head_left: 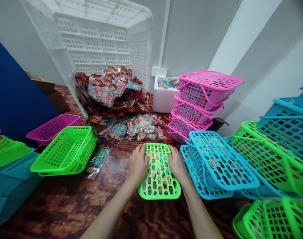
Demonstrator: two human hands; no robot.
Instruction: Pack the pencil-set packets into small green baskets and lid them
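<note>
A green plastic basket (159, 172) with a slotted lid sits in front of me, colourful packets showing through its holes. My left hand (138, 163) is closed on its left side, and my right hand (176, 162) is closed on its right side near the far end. The fingers curl partly out of sight around the edges. Left of my left hand lies a loose clear packet (99, 161) with a printed doll figure. Just right of my right hand, a filled blue basket (223, 161) with a lid leans at a tilt.
A large white crate (141, 43) lies on its side, spilling doll packets (109, 86). Pink lidded baskets (206, 88) are stacked beside a white foam box (163, 99). An open green basket (66, 149) stands left, near stacked lids (9, 152). More filled baskets (273, 152) crowd the right.
</note>
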